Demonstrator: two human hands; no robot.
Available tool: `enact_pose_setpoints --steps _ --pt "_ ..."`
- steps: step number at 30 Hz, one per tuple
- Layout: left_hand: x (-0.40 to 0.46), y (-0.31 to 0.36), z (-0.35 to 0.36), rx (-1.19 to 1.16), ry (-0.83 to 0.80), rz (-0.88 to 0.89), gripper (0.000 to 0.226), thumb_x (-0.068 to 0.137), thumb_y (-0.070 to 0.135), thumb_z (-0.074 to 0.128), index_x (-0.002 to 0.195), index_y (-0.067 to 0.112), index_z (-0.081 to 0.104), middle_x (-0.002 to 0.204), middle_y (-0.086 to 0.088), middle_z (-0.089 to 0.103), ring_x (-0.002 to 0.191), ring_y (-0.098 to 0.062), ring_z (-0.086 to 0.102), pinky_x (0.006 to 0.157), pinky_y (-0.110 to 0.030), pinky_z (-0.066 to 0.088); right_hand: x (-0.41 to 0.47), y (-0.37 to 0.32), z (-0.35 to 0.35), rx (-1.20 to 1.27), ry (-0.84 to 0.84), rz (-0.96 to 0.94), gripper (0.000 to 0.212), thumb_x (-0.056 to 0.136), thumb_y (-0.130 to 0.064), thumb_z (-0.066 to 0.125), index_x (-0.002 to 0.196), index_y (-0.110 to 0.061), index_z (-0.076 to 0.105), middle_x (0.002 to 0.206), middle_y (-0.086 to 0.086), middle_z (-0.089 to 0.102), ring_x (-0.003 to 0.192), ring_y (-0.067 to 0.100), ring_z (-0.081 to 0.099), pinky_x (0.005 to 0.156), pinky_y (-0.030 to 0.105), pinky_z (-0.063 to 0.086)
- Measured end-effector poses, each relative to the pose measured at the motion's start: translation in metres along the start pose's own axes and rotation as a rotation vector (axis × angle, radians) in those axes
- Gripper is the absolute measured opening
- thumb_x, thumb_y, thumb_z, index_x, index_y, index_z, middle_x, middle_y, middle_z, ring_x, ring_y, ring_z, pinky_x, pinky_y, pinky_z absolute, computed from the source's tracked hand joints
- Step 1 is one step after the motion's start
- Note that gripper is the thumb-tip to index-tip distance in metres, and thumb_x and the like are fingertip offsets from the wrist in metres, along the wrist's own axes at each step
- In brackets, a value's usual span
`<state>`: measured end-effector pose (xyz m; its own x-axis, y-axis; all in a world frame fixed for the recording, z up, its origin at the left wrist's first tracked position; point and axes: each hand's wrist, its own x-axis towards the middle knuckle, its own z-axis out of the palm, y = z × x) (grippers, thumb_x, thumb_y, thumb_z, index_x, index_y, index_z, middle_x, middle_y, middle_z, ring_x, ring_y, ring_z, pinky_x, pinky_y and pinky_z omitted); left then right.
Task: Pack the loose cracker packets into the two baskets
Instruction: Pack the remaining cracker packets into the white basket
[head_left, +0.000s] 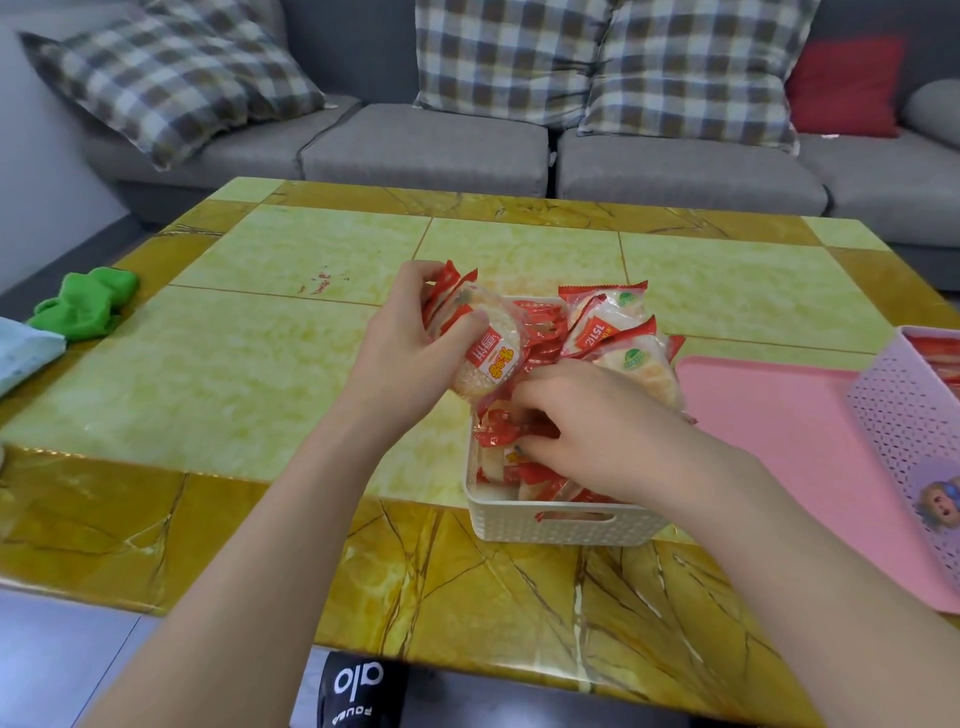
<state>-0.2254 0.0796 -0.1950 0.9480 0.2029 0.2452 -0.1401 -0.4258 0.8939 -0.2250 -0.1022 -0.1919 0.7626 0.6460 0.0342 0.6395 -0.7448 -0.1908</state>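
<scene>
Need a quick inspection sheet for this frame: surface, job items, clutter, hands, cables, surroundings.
Surface: yellow marble-pattern table, small red marks near its middle.
Job's things: white basket heaped with cracker packets; pink basket on the pink tray, packets inside.
Clutter: green cloth at the table's left edge.
Hands: left hand grips a bunch of packets above the white basket; right hand reaches into it, fingers curled among packets.
Cables: nothing seen.
Surroundings: grey sofa, plaid cushions.

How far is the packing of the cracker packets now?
Nearly done, it seems. The white basket is heaped with packets, and the pink basket on the pink tray holds some too. The left hand grips a bunch of packets over the white basket; the right hand reaches among those inside. No loose packets show on the table.
</scene>
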Motion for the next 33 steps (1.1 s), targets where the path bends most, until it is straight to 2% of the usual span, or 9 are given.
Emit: enact_pose_setpoints --steps 5,8,12,14,16,21,26,30,33 --pt "0.0 0.002 -0.001 -0.035 0.0 -0.007 0.04 0.092 0.028 0.068 0.127 0.03 0.049 0.107 0.02 0.062 0.096 0.009 0.062 0.08 -0.02 0.054 -0.002 0.001 0.003 0.129 0.049 0.009 0.008 0.086 -0.016 0.068 0.093 -0.013 0.069 0.097 -0.004 0.067 0.095 0.017 0.06 0.081 0.038 0.05" --pt "-0.003 0.005 0.001 -0.032 -0.025 0.006 0.039 0.092 0.026 0.069 0.126 0.03 0.049 0.104 0.021 0.062 0.093 0.012 0.06 0.078 -0.014 0.052 0.0 0.002 0.007 0.142 0.047 0.051 0.016 0.084 -0.012 0.068 0.1 -0.017 0.068 0.1 -0.004 0.068 0.097 0.019 0.063 0.08 0.039 0.052" --pt "-0.004 0.005 -0.002 -0.042 -0.004 0.003 0.039 0.092 0.027 0.069 0.126 0.03 0.05 0.105 0.02 0.063 0.096 0.007 0.062 0.084 -0.024 0.055 -0.007 0.008 -0.002 0.263 0.077 0.057 0.023 0.088 -0.017 0.068 0.11 -0.023 0.065 0.105 -0.009 0.065 0.1 0.013 0.062 0.086 0.037 0.054" --pt "-0.005 0.006 -0.004 -0.05 -0.003 -0.007 0.039 0.092 0.028 0.069 0.126 0.031 0.049 0.107 0.019 0.063 0.096 0.007 0.063 0.084 -0.026 0.056 -0.017 0.013 -0.014 0.341 0.121 0.091 0.019 0.091 -0.021 0.066 0.109 -0.028 0.068 0.104 -0.014 0.067 0.095 0.004 0.063 0.086 0.03 0.053" --pt "-0.007 0.007 -0.004 -0.057 -0.02 -0.018 0.04 0.092 0.03 0.069 0.127 0.032 0.049 0.109 0.019 0.062 0.097 0.005 0.063 0.082 -0.026 0.056 -0.029 0.021 -0.029 0.391 0.144 0.14 0.015 0.091 -0.018 0.067 0.1 -0.03 0.071 0.093 -0.016 0.069 0.083 -0.001 0.063 0.076 0.02 0.05" --pt "-0.013 0.016 -0.002 -0.053 -0.147 -0.003 0.04 0.089 0.027 0.068 0.126 0.029 0.053 0.112 0.008 0.063 0.099 -0.004 0.065 0.077 -0.021 0.053 -0.054 0.034 -0.042 0.441 -0.085 0.197 0.016 0.084 -0.016 0.074 0.091 -0.03 0.075 0.081 -0.018 0.071 0.076 -0.003 0.064 0.067 0.014 0.048" --pt "-0.018 0.02 0.001 0.027 -0.178 0.018 0.042 0.088 0.033 0.069 0.125 0.033 0.051 0.112 0.013 0.064 0.094 0.001 0.065 0.074 -0.021 0.053 -0.057 0.033 -0.027 0.328 -0.09 0.181 0.017 0.084 -0.028 0.075 0.1 -0.034 0.075 0.071 -0.009 0.064 0.069 0.006 0.058 0.06 0.022 0.045" --pt "-0.019 0.017 0.002 0.078 -0.156 -0.005 0.043 0.091 0.028 0.068 0.129 0.03 0.049 0.106 0.018 0.061 0.09 0.007 0.062 0.072 -0.017 0.053 -0.054 0.03 -0.02 0.309 -0.104 0.1 0.017 0.089 -0.028 0.071 0.103 -0.037 0.075 0.09 -0.014 0.067 0.078 0.003 0.058 0.073 0.028 0.051" --pt "-0.018 0.015 0.001 0.084 -0.137 -0.017 0.044 0.091 0.027 0.069 0.13 0.03 0.049 0.107 0.02 0.059 0.098 0.005 0.06 0.079 -0.02 0.052 -0.057 0.031 -0.021 0.355 -0.055 0.1 0.009 0.091 -0.027 0.071 0.092 -0.034 0.076 0.086 -0.017 0.069 0.08 0.001 0.062 0.077 0.033 0.054"
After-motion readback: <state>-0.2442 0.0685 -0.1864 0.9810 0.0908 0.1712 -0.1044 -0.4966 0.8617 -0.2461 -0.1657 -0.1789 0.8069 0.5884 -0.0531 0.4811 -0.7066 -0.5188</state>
